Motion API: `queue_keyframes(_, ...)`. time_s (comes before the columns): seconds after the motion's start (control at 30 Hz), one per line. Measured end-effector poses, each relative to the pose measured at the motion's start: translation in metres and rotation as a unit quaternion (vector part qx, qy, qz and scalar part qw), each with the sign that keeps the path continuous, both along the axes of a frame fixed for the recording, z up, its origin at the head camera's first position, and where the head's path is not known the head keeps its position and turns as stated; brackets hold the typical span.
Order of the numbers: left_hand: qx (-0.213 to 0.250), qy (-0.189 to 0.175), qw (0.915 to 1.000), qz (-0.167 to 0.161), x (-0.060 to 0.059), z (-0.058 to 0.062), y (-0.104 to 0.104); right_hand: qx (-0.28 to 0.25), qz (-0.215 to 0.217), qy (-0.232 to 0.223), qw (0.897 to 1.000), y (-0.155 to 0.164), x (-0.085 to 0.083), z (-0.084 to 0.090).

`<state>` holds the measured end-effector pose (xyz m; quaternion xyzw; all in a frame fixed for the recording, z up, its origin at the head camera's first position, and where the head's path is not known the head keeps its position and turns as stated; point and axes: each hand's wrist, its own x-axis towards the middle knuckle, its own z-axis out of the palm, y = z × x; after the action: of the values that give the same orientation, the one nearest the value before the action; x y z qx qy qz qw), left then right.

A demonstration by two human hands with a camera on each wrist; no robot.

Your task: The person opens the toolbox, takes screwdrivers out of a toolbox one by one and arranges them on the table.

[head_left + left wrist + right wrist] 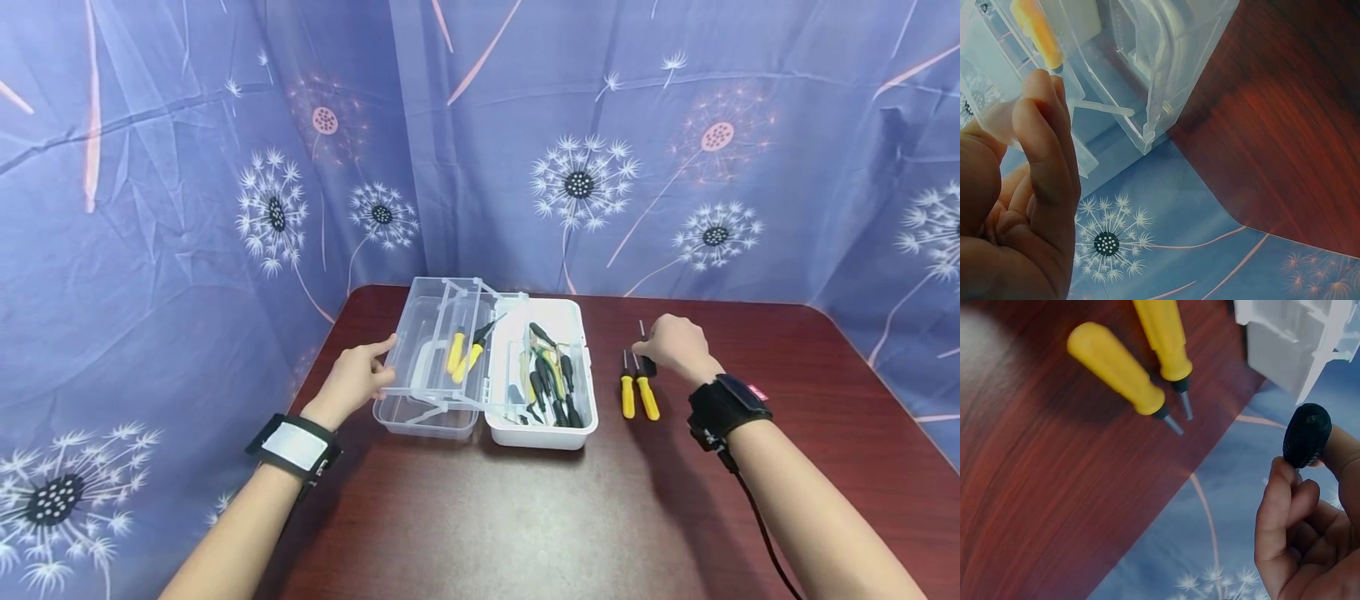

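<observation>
My left hand (351, 382) grips the left edge of a clear plastic tray (411, 367), fingers above and thumb below its rim. The tray belongs to an opened toolbox with a white base (536, 438), and two yellow-handled tools (467, 365) lie in it. On the right, my right hand (678, 346) pinches a screwdriver by its black handle (1307, 434) between thumb and fingertips. Its thin shaft (641, 327) points toward the back. Two yellow-handled screwdrivers (627, 396) lie side by side on the table, just in front of that hand.
Several black-handled tools (555, 387) fill the white base. The toolbox's clear lid (420, 427) lies folded out under the tray, on the left. A dark red wooden table (525, 517) carries everything, with a blue dandelion-print curtain (480, 167) behind and at the sides.
</observation>
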<state>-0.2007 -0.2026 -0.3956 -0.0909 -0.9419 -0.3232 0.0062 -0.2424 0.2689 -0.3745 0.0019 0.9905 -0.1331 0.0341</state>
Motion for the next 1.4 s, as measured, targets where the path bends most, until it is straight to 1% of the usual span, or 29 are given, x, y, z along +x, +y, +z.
queue_keyframes(0.13, -0.002, 0.0, 1.0, 0.003, 0.0, 0.0, 0.0, 0.007, -0.005, -0.014, 1.0, 0.01, 0.002, -0.002)
queue_keyframes(0.33, -0.005, 0.003, 1.0, -0.002, -0.001, 0.0, -0.002, 0.013, -0.021, -0.019, 1.0, 0.021, 0.004, -0.004)
queue_keyframes(0.53, -0.005, 0.002, 1.0, 0.002, -0.002, 0.001, -0.002, 0.014, -0.025, -0.036, 0.999, 0.025, 0.006, -0.008)
queue_keyframes(0.7, 0.0, 0.005, 1.0, -0.001, -0.002, 0.0, -0.001, 0.019, -0.027, -0.048, 0.998, 0.027, 0.008, -0.014)
queue_keyframes(0.9, 0.0, 0.006, 1.0, -0.002, -0.001, -0.001, 0.0, 0.021, -0.036, -0.06, 0.997, 0.032, 0.008, -0.027)
queue_keyframes(1.03, 0.002, 0.009, 1.0, -0.004, -0.001, 0.0, 0.0, 0.026, -0.049, -0.063, 0.996, 0.035, 0.007, -0.04)
queue_keyframes(1.17, 0.002, 0.008, 1.0, -0.002, -0.001, 0.0, 0.0, 0.029, -0.063, -0.078, 0.995, 0.034, 0.006, -0.05)
queue_keyframes(1.4, 0.003, 0.003, 1.0, 0.001, -0.002, -0.001, 0.0, 0.034, -0.08, -0.099, 0.991, 0.03, 0.005, -0.059)
